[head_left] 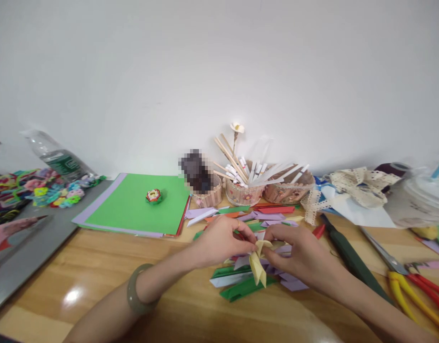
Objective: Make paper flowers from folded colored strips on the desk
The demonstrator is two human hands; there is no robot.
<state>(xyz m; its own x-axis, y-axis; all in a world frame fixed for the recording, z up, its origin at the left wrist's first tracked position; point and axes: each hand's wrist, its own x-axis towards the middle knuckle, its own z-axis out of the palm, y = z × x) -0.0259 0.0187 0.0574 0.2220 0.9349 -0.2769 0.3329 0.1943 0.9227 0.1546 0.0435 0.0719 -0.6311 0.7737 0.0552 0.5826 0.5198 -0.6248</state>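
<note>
My left hand [221, 240] and my right hand [298, 252] meet over the wooden table [133, 290], both pinching a pale yellow folded paper piece [258, 264]. Its long tip hangs down between the hands. A greenish bangle [137, 290] circles my left wrist. Under and around the hands lie several folded paper strips [240, 286] in green, purple, red and white.
A stack of green and purple paper sheets [133, 205] carries a small paper flower [154, 196]. Small baskets hold sticks and paper rolls [242, 188]. Lace ribbon [351, 183], a dark green tool [351, 259] and yellow-and-red-handled scissors [412, 286] lie right. A bottle [56, 157] and colourful craft pieces [44, 190] lie left.
</note>
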